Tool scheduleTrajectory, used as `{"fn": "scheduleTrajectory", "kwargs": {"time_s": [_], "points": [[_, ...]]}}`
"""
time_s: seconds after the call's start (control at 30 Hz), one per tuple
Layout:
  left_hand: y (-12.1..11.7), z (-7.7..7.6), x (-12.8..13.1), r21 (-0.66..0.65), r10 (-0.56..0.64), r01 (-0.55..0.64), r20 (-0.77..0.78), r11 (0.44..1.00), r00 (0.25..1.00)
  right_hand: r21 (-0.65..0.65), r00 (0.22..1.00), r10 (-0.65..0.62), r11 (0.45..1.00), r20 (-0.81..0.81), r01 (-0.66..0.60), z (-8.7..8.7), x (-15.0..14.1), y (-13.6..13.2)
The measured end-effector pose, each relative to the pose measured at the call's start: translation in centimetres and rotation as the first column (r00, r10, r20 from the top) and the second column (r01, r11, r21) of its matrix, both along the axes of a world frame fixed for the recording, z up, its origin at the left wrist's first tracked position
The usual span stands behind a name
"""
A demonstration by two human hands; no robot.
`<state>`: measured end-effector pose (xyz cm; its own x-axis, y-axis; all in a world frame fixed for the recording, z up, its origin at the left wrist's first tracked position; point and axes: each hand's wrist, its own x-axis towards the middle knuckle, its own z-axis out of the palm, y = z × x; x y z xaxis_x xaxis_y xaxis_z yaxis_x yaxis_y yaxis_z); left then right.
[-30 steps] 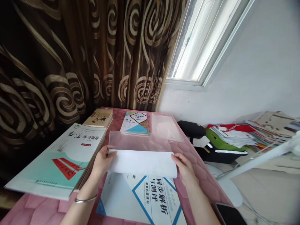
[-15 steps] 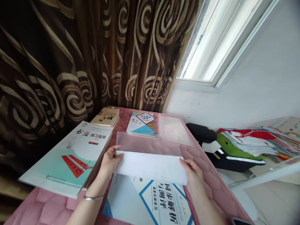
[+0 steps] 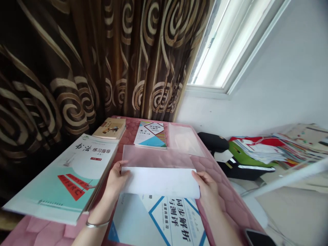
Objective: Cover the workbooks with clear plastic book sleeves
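My left hand (image 3: 114, 182) pinches the left end of a white folded strip of paper (image 3: 160, 180), thumb on top. At its right end my right hand (image 3: 208, 188) grips the same strip. Beyond the strip a clear plastic book cover (image 3: 156, 157) reaches over the table; whether my fingers hold it too, I cannot tell. Nearer to me lies a blue-and-white workbook (image 3: 135, 218) with large dark characters, its far part hidden under the strip. How strip and workbook join is not visible.
A stack of large books (image 3: 58, 181) lies left, with smaller tan books (image 3: 109, 128) behind. A maths workbook (image 3: 150, 135) and another clear cover (image 3: 184, 138) lie at the back of the pink table (image 3: 48, 230). A phone (image 3: 258, 237) is near the right edge.
The view has turned slightly right, so everything appears shifted left. Both hands keep their hold on the white strip, which stays nearly in place over the workbook.
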<state>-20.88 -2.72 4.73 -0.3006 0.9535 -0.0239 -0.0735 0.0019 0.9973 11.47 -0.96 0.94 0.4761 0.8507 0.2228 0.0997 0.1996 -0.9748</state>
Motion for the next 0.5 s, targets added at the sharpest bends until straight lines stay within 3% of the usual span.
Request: {"fn": "scheduleTrajectory", "kwargs": {"time_s": [0.23, 0.5], "points": [[0.4, -1.5, 0.2, 0.081, 0.112, -0.094, -0.260, 0.992, 0.959, 0.013, 0.989, 0.060, 0.998, -0.136, -0.059, 0.8, -0.3, -0.1], [0.1, -1.1, 0.3, 0.109, 0.122, -0.095, -0.283, 0.990, 0.951, -0.028, 0.988, 0.103, 0.994, -0.114, -0.107, 1.2, 0.2, 0.5]]}}
